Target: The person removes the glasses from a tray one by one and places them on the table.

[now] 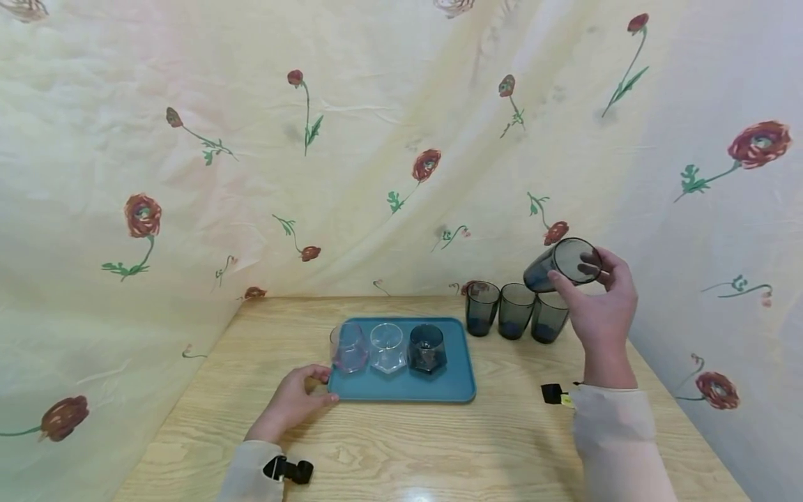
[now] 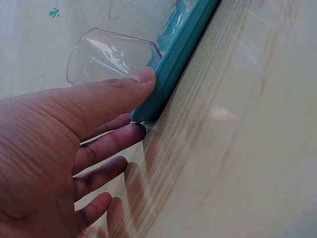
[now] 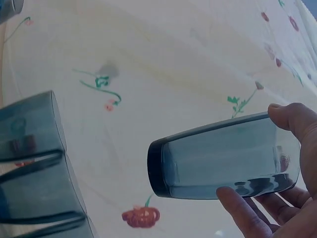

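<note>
My right hand (image 1: 605, 307) grips a tall smoky-grey glass (image 3: 223, 158), thumb on one side and fingers on the other. This glass is tilted, raised above three matching grey glasses standing in a row: one at left (image 1: 482, 310), one in the middle (image 1: 516, 314), one at right (image 1: 548, 322). At the blue tray's (image 1: 401, 392) left front corner, my left hand (image 1: 295, 397) pinches the rim, thumb on top and a fingertip at the underside. On the tray stand a pinkish clear glass (image 1: 349, 348), a clear faceted glass (image 1: 387, 352) and a dark faceted glass (image 1: 427, 352).
A light wooden table (image 1: 401, 446) carries everything. Behind it and along both sides hangs a floral cloth (image 1: 364, 174), close behind the row of grey glasses. A black strap (image 1: 288, 470) sits at the left wrist, another (image 1: 552, 394) at the right.
</note>
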Action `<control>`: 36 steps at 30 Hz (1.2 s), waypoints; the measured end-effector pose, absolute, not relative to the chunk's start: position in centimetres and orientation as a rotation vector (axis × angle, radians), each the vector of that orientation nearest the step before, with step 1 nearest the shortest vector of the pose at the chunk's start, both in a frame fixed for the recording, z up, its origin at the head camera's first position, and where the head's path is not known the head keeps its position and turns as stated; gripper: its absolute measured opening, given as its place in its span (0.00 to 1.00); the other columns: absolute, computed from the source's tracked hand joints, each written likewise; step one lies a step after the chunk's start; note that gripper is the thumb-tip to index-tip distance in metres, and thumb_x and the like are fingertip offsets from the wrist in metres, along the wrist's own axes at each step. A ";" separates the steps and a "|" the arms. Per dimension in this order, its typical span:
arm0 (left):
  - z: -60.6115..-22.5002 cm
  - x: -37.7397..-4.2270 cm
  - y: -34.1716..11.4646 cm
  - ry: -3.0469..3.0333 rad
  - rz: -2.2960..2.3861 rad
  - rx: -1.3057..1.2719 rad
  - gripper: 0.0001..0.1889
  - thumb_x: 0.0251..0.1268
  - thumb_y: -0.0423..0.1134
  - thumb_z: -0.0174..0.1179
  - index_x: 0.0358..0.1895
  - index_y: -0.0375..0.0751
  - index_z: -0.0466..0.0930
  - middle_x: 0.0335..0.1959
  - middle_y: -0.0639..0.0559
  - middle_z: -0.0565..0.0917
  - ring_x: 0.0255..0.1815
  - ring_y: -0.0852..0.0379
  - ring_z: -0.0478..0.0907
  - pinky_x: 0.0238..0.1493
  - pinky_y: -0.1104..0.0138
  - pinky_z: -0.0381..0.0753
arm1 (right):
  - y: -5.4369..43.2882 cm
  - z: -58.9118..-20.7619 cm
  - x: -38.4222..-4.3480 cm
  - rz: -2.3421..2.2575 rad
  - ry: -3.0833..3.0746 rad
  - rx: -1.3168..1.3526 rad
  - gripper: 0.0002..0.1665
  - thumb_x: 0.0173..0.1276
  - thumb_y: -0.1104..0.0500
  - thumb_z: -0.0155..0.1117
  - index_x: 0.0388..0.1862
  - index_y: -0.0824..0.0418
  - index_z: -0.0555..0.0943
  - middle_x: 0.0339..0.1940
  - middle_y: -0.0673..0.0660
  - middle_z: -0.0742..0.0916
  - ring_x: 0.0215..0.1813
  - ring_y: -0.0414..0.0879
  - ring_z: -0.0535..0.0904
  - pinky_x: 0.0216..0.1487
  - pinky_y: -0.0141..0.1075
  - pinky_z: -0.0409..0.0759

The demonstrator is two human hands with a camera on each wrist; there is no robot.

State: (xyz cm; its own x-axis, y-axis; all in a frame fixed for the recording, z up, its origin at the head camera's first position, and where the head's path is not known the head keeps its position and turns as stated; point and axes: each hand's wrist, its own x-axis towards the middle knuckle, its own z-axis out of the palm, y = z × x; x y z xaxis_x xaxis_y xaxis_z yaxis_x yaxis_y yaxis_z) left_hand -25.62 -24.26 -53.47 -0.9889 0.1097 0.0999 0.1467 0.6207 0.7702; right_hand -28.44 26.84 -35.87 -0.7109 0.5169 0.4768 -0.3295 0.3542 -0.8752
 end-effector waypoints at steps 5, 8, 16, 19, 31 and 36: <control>-53.5 -25.6 -24.3 -2.788 -1.333 -0.230 0.27 0.56 0.43 0.82 0.59 0.44 0.85 0.46 0.57 0.85 0.60 0.48 0.77 0.70 0.39 0.67 | 28.5 -36.2 -28.9 1.419 -1.837 -0.285 0.45 0.60 0.53 0.84 0.74 0.49 0.74 0.65 0.47 0.83 0.59 0.39 0.73 0.58 0.32 0.67; -53.5 -25.6 -24.3 -2.786 -1.332 -0.235 0.27 0.56 0.43 0.82 0.59 0.44 0.85 0.46 0.57 0.85 0.59 0.48 0.78 0.70 0.39 0.68 | 29.4 -36.5 -29.1 1.393 -1.810 -0.342 0.45 0.59 0.52 0.84 0.74 0.48 0.74 0.65 0.47 0.82 0.60 0.39 0.73 0.58 0.32 0.67; -53.5 -25.6 -24.4 -2.787 -1.338 -0.226 0.28 0.56 0.44 0.81 0.60 0.44 0.85 0.47 0.56 0.85 0.60 0.48 0.78 0.68 0.39 0.68 | 31.4 -37.0 -29.4 1.411 -1.775 -0.459 0.46 0.59 0.50 0.84 0.74 0.44 0.73 0.67 0.43 0.80 0.63 0.37 0.71 0.60 0.32 0.68; -53.5 -25.5 -24.5 -2.789 -1.343 -0.225 0.28 0.56 0.44 0.81 0.60 0.45 0.84 0.47 0.57 0.85 0.60 0.48 0.78 0.68 0.40 0.69 | 32.1 -37.4 -29.7 1.421 -1.772 -0.501 0.46 0.59 0.49 0.84 0.74 0.43 0.72 0.67 0.42 0.80 0.63 0.36 0.70 0.58 0.31 0.69; -53.7 -25.6 -24.6 -2.784 -1.339 -0.234 0.28 0.56 0.45 0.81 0.61 0.44 0.84 0.47 0.57 0.85 0.60 0.46 0.78 0.68 0.38 0.69 | 33.8 -39.1 -30.7 1.426 -1.937 -0.664 0.50 0.61 0.40 0.80 0.79 0.40 0.67 0.72 0.42 0.74 0.73 0.43 0.66 0.69 0.40 0.68; -53.7 -25.7 -24.5 -2.785 -1.334 -0.235 0.28 0.56 0.45 0.81 0.60 0.45 0.84 0.47 0.57 0.85 0.60 0.47 0.78 0.68 0.38 0.69 | 34.6 -39.8 -31.0 1.439 -1.963 -0.721 0.51 0.61 0.39 0.79 0.80 0.38 0.65 0.76 0.45 0.72 0.76 0.45 0.65 0.73 0.44 0.65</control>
State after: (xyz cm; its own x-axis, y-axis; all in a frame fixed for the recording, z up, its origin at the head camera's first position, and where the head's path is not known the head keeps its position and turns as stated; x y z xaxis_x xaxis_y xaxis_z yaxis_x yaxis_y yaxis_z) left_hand -25.67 -24.54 -53.74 -0.9875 0.1173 0.1054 0.1556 0.6178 0.7707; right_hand -30.96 34.60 -39.84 -0.6765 0.7220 0.1451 0.0785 0.2666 -0.9606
